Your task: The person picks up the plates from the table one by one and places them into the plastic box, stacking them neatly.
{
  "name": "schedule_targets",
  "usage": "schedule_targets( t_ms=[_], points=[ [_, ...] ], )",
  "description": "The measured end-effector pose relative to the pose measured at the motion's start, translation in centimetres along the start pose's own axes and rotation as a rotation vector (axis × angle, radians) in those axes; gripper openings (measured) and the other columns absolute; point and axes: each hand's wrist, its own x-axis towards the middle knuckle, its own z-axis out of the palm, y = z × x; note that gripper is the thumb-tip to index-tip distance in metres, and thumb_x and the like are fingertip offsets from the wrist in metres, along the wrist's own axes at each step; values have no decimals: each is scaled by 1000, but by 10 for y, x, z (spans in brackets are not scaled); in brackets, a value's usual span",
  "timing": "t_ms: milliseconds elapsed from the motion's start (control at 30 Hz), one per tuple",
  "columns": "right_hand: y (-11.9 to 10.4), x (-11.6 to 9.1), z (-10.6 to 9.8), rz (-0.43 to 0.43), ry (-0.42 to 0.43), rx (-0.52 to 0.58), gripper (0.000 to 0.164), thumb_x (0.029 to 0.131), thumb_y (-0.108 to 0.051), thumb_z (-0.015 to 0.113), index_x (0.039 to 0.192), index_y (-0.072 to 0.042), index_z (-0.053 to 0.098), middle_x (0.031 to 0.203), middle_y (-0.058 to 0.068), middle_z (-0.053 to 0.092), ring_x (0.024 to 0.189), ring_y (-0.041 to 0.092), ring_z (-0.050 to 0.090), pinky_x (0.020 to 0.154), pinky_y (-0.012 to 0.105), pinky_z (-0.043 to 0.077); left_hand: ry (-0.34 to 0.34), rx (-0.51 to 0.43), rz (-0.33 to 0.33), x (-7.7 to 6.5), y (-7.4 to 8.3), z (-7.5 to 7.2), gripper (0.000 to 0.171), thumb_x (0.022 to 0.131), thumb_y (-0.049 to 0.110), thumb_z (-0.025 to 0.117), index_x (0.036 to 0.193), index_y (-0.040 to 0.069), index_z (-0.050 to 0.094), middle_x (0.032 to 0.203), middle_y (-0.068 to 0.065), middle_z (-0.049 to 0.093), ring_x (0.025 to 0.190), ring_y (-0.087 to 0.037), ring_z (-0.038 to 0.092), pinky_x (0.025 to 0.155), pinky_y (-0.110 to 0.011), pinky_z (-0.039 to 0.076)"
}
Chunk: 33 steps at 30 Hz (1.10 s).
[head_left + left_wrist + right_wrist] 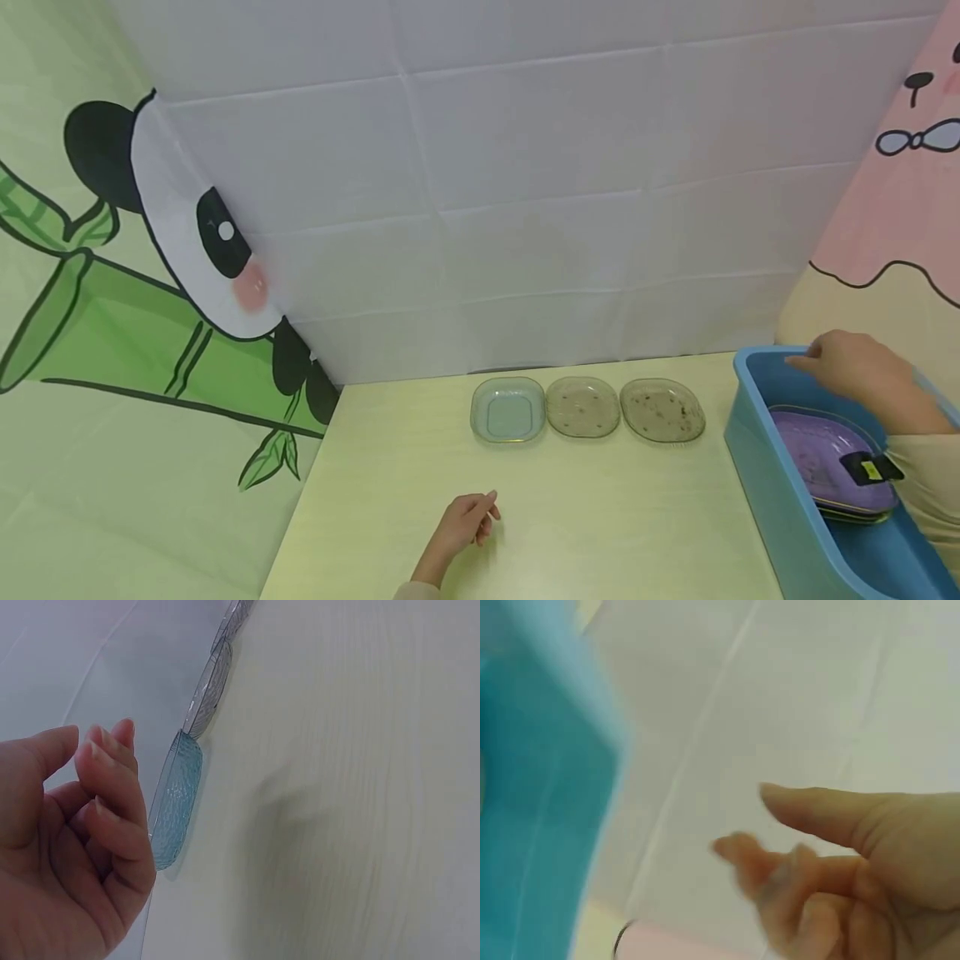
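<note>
My left hand (467,527) hovers over the table with loosely curled fingers and nothing in it. Beyond it stand a clear pale-blue plate (507,417) and two clear brownish plates, one in the middle (583,410) and one on the right (660,414), side by side in a row. The left wrist view shows the blue plate's ribbed side (178,799) just past my fingers. My right hand (862,371) is over the far end of a blue plastic bin (765,475), its fingers bent and holding nothing. Inside the bin lies a stack topped by a purple plate (821,454).
The pale wooden table (600,533) meets a white cloth backdrop (510,250) behind the plates. Panda and bamboo drawings cover the cloth at the left. A black wrist strap (870,468) on my right arm overlaps the purple plate in the head view.
</note>
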Motion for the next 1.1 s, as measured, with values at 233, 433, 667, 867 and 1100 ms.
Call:
schedule_targets(
  t_ms=[233, 433, 667, 867, 1100],
  points=[
    [-59, -2, 6, -112, 481, 218, 42, 95, -37, 45, 103, 1, 62, 73, 18, 65, 47, 13, 48, 38, 30, 31, 11, 9, 12, -1, 13, 7, 46, 99, 28, 40, 83, -10, 61, 54, 5, 46, 41, -4, 40, 44, -21, 38],
    [-107, 0, 19, -208, 884, 439, 24, 88, -22, 60, 89, -1, 69, 52, 3, 58, 38, -10, 30, 36, 24, 23, 11, -9, 21, -9, 35, 10, 44, 99, 24, 41, 82, -13, 59, 54, 4, 45, 41, -3, 39, 45, -21, 37],
    [-137, 8, 46, -302, 1045, 638, 15, 84, -12, 63, 80, 0, 70, 50, -24, 44, 41, -11, 31, 39, 17, 22, 10, -17, 28, -8, 38, 12, 44, 99, 24, 41, 83, -13, 59, 54, 4, 45, 41, -3, 39, 44, -19, 35],
    [-147, 12, 84, -331, 1019, 710, 12, 83, -8, 63, 77, 1, 69, 48, 1, 52, 42, -10, 34, 44, 14, 28, 16, -7, 18, 2, 22, 14, 44, 99, 26, 40, 82, -10, 61, 54, 4, 46, 41, -4, 41, 44, -21, 36],
    [-144, 15, 138, -249, 956, 730, 13, 82, -10, 64, 71, -3, 67, 46, -2, 48, 41, -8, 33, 46, 15, 30, 12, -27, 19, 8, 12, 14, 46, 98, 31, 42, 82, -7, 62, 54, 3, 47, 41, -6, 42, 44, -21, 38]
  ],
)
